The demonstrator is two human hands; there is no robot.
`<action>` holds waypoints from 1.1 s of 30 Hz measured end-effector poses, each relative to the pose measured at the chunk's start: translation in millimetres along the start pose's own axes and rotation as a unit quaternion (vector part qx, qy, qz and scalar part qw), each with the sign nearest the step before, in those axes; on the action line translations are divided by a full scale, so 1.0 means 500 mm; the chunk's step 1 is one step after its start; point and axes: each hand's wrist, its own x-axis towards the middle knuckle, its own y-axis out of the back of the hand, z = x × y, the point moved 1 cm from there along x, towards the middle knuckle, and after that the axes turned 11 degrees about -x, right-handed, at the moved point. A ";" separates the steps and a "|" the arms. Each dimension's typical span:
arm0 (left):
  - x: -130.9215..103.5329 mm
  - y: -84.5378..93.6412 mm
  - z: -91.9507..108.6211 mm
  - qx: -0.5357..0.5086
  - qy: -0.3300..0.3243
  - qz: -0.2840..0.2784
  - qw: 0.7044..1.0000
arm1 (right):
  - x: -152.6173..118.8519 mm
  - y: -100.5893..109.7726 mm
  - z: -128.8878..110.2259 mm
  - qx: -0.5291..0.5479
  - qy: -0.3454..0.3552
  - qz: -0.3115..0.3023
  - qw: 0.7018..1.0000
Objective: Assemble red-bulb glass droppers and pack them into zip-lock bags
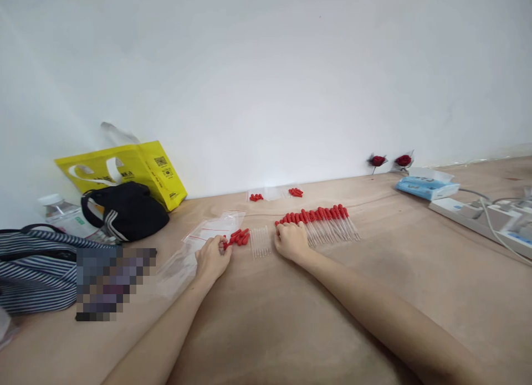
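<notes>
My left hand [213,257] is at the left of a small pile of red rubber bulbs [240,237], its thumb and fingers closing on a red bulb at the pile's edge. Right of the pile lie several clear thin tubes [261,242], side by side without bulbs. My right hand [292,241] rests with curled fingers between these tubes and a row of red-topped droppers [328,224]. It covers the lower part of the row's left end, and what its fingers hold is hidden. Clear zip bags [214,227] lie flat beyond and beside my left hand.
More bagged red bulbs [296,192] lie by the wall. At left stand a yellow bag [164,177], a black pouch [135,210], a plastic bottle [68,213] and a striped bag [37,274]. Wipes [428,186], a power strip [477,219] and two red roses [403,160] are at right.
</notes>
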 end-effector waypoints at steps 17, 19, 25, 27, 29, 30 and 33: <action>-0.008 0.031 0.008 -0.018 -0.115 0.115 0.986 | 0.041 0.017 -0.066 0.037 -0.098 -0.112 0.988; -0.018 0.037 0.025 -0.049 -0.170 0.161 0.971 | 0.041 0.016 -0.065 0.042 -0.095 -0.114 0.988; -0.089 0.008 0.093 -0.206 -0.318 0.026 0.925 | 0.016 0.042 -0.019 0.057 -0.055 -0.086 0.993; -0.115 -0.006 0.111 -0.228 -0.330 -0.058 0.914 | -0.007 0.055 0.018 0.065 -0.036 -0.064 0.995; -0.136 -0.015 0.125 -0.244 -0.330 -0.117 0.904 | -0.039 0.063 0.062 0.083 -0.007 -0.035 0.996; -0.143 -0.019 0.130 -0.249 -0.330 -0.138 0.900 | -0.058 0.065 0.083 0.103 0.018 -0.018 0.994; -0.153 -0.024 0.139 -0.255 -0.327 -0.167 0.895 | -0.118 0.063 0.134 0.241 0.166 0.072 0.954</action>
